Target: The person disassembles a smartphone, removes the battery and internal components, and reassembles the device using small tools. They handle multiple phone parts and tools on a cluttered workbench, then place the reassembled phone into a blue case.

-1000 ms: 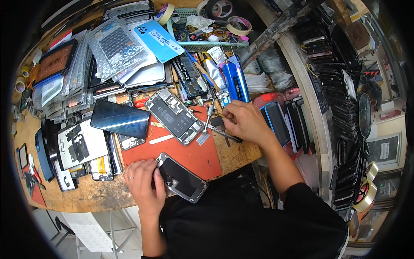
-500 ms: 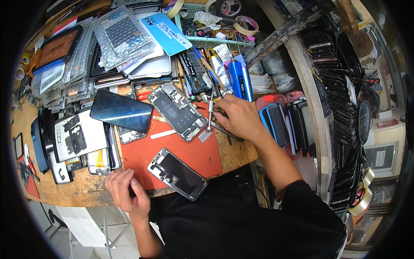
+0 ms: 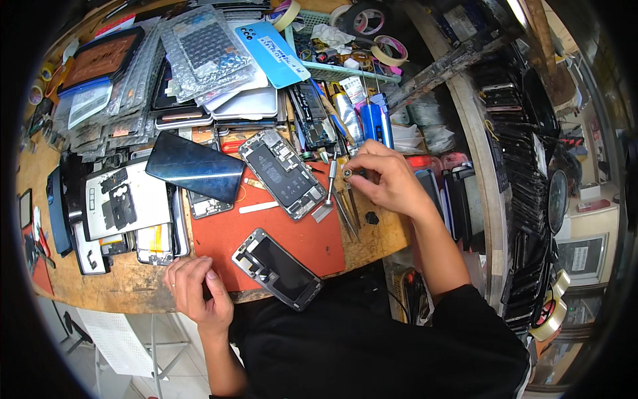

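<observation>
My right hand (image 3: 385, 178) pinches a small tool with a round metal end (image 3: 347, 173) between thumb and forefinger, above the bench's right side. The tool points toward me, so its length is hidden. Tweezers (image 3: 347, 218) lie just below that hand, next to a silver-handled tool with a flat head (image 3: 330, 186). To their left an opened phone (image 3: 282, 174) shows its battery and boards. A phone screen assembly (image 3: 278, 267) lies across the red mat's (image 3: 222, 246) near edge. My left hand (image 3: 198, 292) rests at the bench edge, fingers curled, with nothing visible in them.
A dark phone (image 3: 195, 166) lies on other parts at the mat's upper left. Bubble-wrapped parts (image 3: 209, 53) are piled behind it. Blue cylinders (image 3: 377, 123) and a green basket (image 3: 349, 72) with tape rolls stand at the back. A wooden frame (image 3: 480, 146) borders the right side.
My right hand has lifted slightly and moved right from among the tools, with the round-ended tool now showing in its pinch. The tweezers are uncovered. My left hand has hardly moved.
</observation>
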`<state>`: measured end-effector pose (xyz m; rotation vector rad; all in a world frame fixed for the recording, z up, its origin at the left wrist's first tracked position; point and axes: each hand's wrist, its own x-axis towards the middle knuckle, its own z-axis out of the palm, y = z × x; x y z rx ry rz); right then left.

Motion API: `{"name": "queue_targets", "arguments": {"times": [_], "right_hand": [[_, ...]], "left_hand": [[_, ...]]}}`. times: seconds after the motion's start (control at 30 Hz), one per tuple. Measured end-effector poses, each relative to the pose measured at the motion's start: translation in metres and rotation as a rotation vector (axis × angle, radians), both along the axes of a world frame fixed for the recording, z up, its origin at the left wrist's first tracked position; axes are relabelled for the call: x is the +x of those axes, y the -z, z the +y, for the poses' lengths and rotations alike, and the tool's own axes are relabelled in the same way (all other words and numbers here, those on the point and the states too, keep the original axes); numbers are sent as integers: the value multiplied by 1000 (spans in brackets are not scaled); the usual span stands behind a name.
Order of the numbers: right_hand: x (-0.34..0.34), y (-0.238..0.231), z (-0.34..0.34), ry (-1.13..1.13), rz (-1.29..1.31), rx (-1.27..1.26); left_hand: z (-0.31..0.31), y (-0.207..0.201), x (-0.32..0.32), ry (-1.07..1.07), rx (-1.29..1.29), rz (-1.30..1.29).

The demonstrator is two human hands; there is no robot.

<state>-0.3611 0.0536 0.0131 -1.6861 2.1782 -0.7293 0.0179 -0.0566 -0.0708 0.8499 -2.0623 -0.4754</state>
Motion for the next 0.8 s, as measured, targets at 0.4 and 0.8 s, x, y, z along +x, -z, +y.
{"name": "queue_targets", "arguments": {"times": [0.4, 0.8], "right_hand": [[95, -11, -47, 19, -527, -476], [158, 40, -91, -290, -390, -302]], "left_hand": [[1, -6, -1, -66, -18, 25], [4, -4, -10, -169, 205, 155]]}}
